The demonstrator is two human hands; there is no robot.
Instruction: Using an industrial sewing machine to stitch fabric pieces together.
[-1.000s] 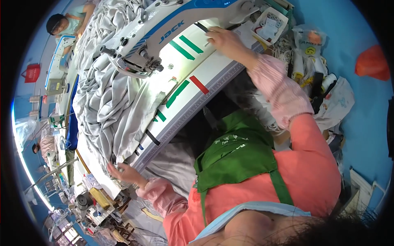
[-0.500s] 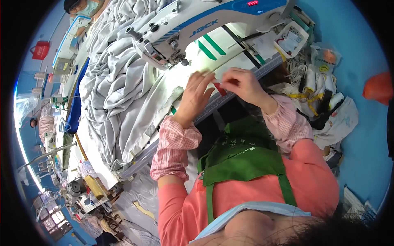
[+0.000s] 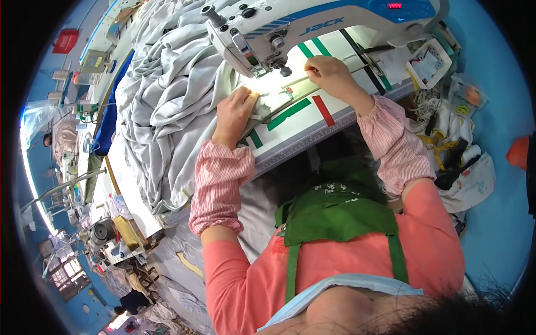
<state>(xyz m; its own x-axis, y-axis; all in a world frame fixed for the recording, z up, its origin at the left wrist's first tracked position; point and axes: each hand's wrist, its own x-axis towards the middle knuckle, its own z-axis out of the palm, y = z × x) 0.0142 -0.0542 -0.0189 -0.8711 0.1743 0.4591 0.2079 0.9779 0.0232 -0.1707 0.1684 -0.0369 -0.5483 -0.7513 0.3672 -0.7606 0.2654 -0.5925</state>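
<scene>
My left hand (image 3: 233, 117) rests at the edge of a heap of pale grey fabric (image 3: 167, 106), fingers closed on the cloth just left of the presser foot. Its fingertips are washed out by the lamp glare. To the right of the needle, my right hand (image 3: 334, 77) is curled with thumb and fingers together; whatever they hold, if anything, is hidden. Between the hands stands the head of a white and blue sewing machine (image 3: 273, 47). A strip of light cloth (image 3: 304, 89) runs across the bed below the needle, toward my right hand.
Green tape (image 3: 288, 114) and red tape (image 3: 323, 110) mark the white tabletop, with a ruler strip (image 3: 301, 142) along its front edge. A white tray of small parts (image 3: 429, 64) sits at right, above thread cones and scraps (image 3: 446, 125). More machines stand at far left.
My hands, close together in front of the machine, have parted: the left moved left onto the grey fabric, the right up beside the needle. The red tape is now uncovered. The view has shifted.
</scene>
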